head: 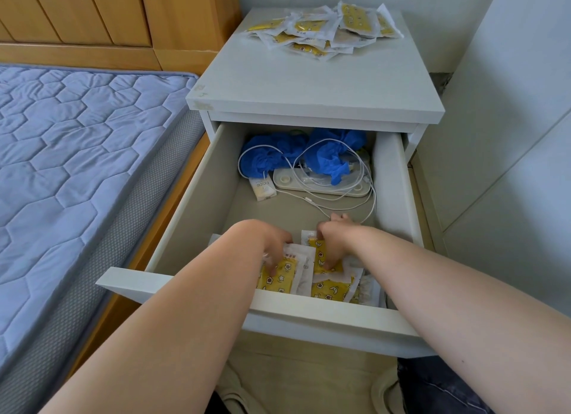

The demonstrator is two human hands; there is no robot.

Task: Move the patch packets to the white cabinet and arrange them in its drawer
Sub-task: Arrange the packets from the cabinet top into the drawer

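The white cabinet [278, 82] stands with its top drawer [309, 310] pulled out. A loose pile of yellow-and-white patch packets [324, 30] lies at the back of the cabinet top. Inside the drawer's near end lie several packets. My left hand [272, 246] reaches down and presses its fingers on the left packet [278, 282]. My right hand [335, 235] has curled fingers that pinch a packet [319, 249] lying over another packet [329, 290]. Both forearms cross the drawer front.
The drawer's back half holds crumpled blue material [327, 157], a white cable [367, 203], a flat white device [324, 186] and a small box [262, 188]. A blue quilted mattress [77, 150] lies on the left. A white wall panel [509, 135] rises on the right.
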